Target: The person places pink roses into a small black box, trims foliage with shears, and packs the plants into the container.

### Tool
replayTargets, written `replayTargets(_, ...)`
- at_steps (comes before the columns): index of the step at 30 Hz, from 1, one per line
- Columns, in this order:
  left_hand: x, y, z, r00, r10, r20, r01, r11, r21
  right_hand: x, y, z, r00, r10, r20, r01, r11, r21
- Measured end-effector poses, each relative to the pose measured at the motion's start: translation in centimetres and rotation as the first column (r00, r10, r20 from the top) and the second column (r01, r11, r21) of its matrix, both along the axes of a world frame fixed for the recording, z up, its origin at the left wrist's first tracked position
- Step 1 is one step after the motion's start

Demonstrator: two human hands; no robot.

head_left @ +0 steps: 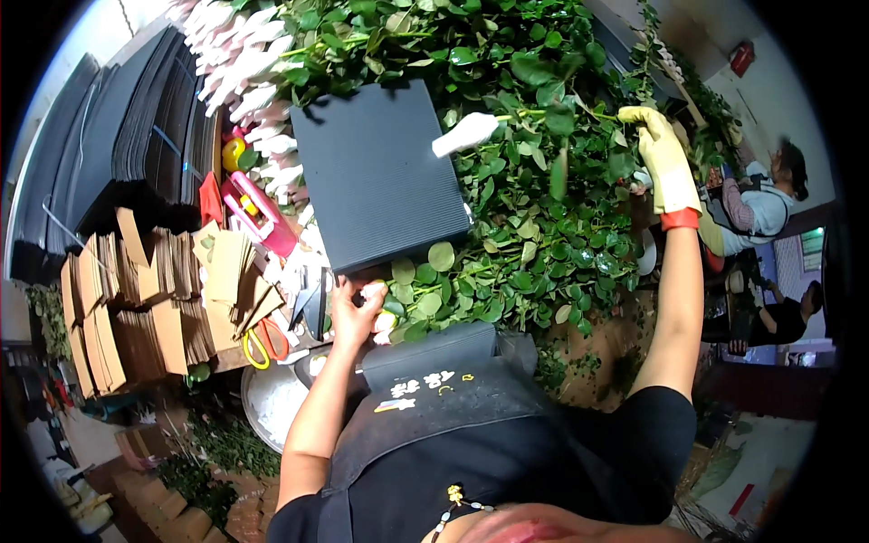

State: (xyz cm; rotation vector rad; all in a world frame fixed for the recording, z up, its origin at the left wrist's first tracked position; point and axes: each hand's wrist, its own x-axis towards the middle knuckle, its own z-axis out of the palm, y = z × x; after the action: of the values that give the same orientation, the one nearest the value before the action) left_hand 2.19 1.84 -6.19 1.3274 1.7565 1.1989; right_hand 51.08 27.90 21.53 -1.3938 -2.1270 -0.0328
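Observation:
A dark grey corrugated board (371, 172) lies on the leafy rose stems (525, 262). Near its upper right corner is a white sleeved flower head (463, 134) on a long stem. My right hand (661, 158), in a yellow glove with a red cuff, is closed on that stem at the right of the pile. My bare left hand (353, 312) is at the board's lower edge, beside pale flower heads (385, 323), with its fingers curved but apart; whether it touches them is unclear.
Black sheet stacks (136, 136) and cardboard pieces (118, 317) fill the left, near white sleeved heads (235, 54), a pink tool (258, 213) and scissors (262, 344). A metal basin (272, 403) sits below. Two other people (751, 208), (783, 317) are at the right.

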Motion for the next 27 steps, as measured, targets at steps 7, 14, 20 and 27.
replayTargets(7,-0.9,0.2,-2.0,1.0,-0.007,-0.011,0.007,0.998,-0.065,-7.3,-9.5,-4.2,0.978,0.202,-0.061,-0.21,0.905,-0.371)
replayTargets(14,0.4,0.0,0.6,0.999,0.032,-0.011,-0.033,0.999,-0.029,-10.3,-12.4,-15.3,0.884,0.217,0.414,0.002,0.884,-0.467)
replayTargets(20,0.0,-0.8,1.6,0.998,0.051,-0.025,-0.052,0.996,-0.069,-18.1,-15.2,-5.6,0.771,0.381,0.511,-0.14,0.883,-0.448)
replayTargets(27,0.3,0.4,1.2,0.999,0.0,0.046,0.004,0.997,-0.072,-27.6,-15.7,-15.3,0.806,0.529,0.266,-0.393,0.814,-0.428)
